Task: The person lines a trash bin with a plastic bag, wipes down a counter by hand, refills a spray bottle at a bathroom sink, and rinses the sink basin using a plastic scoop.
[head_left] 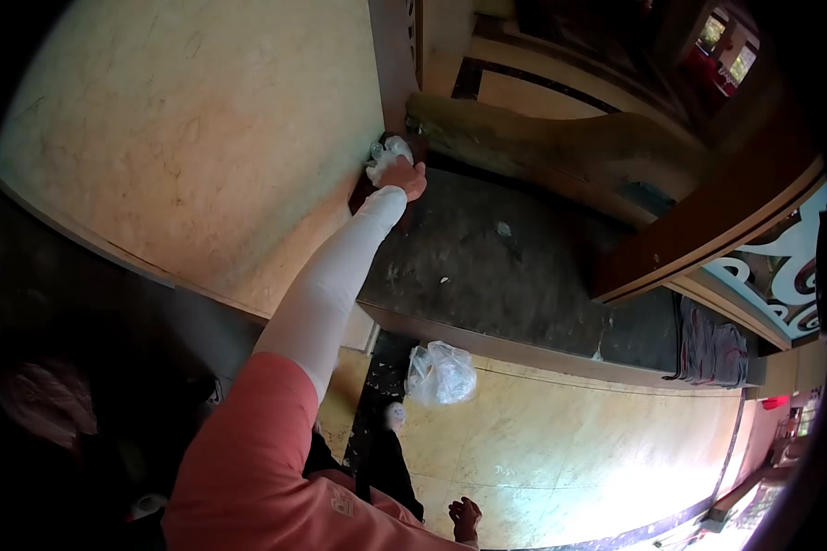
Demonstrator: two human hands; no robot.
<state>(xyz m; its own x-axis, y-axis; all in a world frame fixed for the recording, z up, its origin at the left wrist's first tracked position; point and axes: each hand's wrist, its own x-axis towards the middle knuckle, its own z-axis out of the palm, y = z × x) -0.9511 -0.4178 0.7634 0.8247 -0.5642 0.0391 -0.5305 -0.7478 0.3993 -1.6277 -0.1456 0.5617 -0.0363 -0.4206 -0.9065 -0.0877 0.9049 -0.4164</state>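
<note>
My left hand (pixel 406 177), at the end of a white sleeve, reaches far out and is closed on a crumpled clear plastic bag (pixel 389 154). The hand hides part of this bag. It is at a dark reddish-brown surface (pixel 362 192), in the corner between the pale marbled panel and the dark ledge. Low in the view, my right hand (pixel 466 520) hangs near my body. Its fingers are loosely bent and apart, and I see nothing in them.
The pale marbled panel (pixel 184 138) fills the upper left. A dark stone ledge (pixel 515 266) carries a folded striped cloth (pixel 710 347). Another clear plastic bag (pixel 441 372) lies on the floor by my foot (pixel 395 416). A wooden beam (pixel 708 239) slants in from the right.
</note>
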